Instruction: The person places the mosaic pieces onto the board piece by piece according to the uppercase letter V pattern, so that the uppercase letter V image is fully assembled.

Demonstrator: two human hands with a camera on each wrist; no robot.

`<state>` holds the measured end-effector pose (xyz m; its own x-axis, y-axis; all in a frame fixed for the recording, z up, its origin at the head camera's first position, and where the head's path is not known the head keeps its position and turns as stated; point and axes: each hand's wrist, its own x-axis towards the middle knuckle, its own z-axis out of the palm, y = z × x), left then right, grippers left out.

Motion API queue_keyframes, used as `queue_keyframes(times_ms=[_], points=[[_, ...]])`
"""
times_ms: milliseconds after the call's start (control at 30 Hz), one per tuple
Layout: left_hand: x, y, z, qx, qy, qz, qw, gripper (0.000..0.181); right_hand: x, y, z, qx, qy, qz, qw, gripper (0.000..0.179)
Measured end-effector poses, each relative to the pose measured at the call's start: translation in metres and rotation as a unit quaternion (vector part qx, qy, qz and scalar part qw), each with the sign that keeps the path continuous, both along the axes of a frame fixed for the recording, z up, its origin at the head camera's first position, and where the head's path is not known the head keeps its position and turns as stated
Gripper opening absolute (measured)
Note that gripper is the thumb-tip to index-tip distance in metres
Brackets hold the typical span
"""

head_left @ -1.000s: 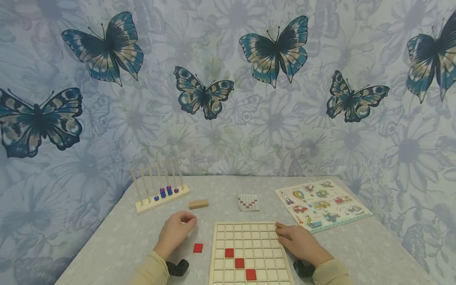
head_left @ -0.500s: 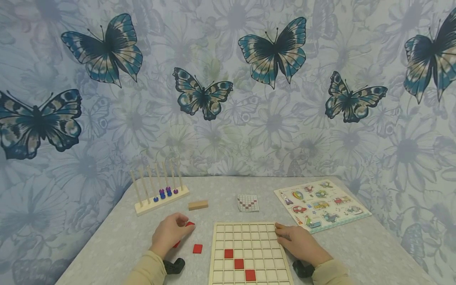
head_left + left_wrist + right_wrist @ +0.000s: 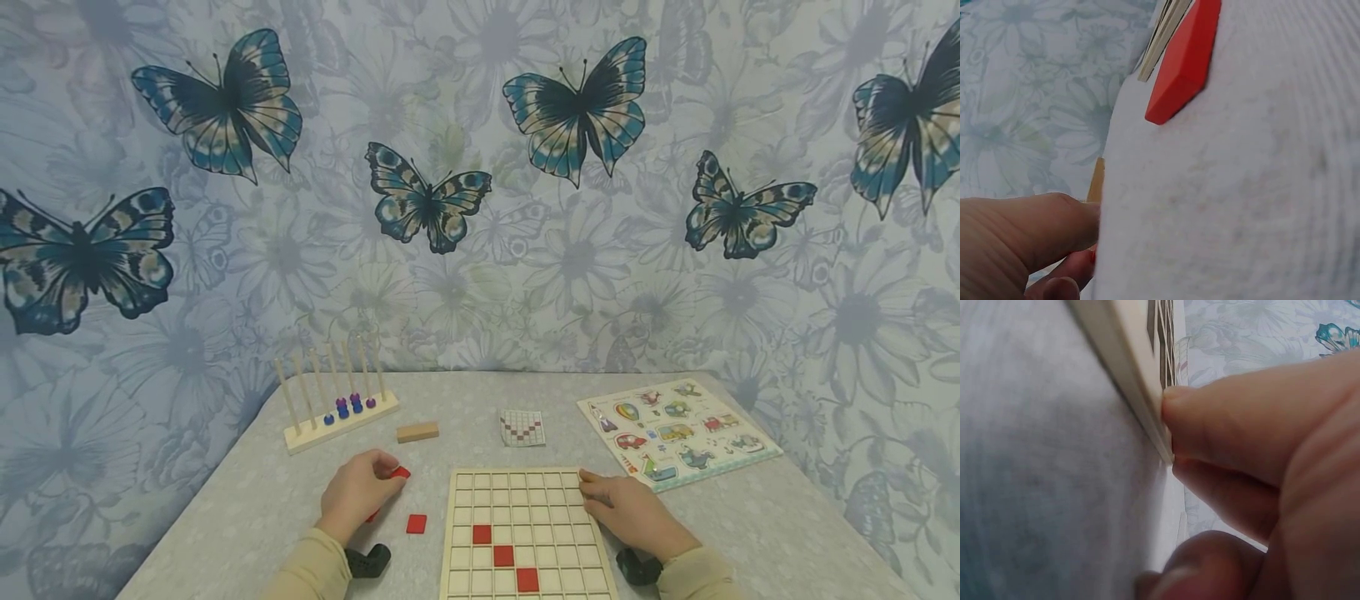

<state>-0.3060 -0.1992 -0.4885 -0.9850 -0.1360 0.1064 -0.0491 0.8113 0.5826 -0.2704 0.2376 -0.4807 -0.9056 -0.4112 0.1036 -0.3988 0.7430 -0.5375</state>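
Observation:
A pale wooden grid board [image 3: 543, 510] lies in front of me with red square tiles in several of its cells, such as the red tile [image 3: 503, 556]. To its left, my left hand [image 3: 358, 493] pinches a red tile [image 3: 401, 472] between thumb and fingers; only a sliver of it shows in the left wrist view. A loose red tile [image 3: 416, 523] lies between that hand and the board, and another red tile [image 3: 372, 517] is mostly hidden under the hand. My right hand [image 3: 633, 510] holds the board's far right corner, thumb tip against the rim [image 3: 1125, 369].
Behind the board lies a small pattern card [image 3: 522, 427] with a red-marked grid. A wooden block [image 3: 417, 432] and a peg stand [image 3: 342, 421] with blue and purple beads are at back left. A picture puzzle board [image 3: 678, 433] lies at back right.
My left hand has drawn slightly back and left, and the red tile at its fingertips has come into sight, now tilted a little. The right hand stays at the board's corner.

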Motion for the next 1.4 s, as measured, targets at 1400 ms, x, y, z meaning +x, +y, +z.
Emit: queue_keyframes(times_ms=[1400], points=[[0.030,0.048,0.014,0.083,-0.008,-0.182,0.9798,0.016,0.001,0.000,0.001,0.002,0.002,0.002,1.0000,0.041]])
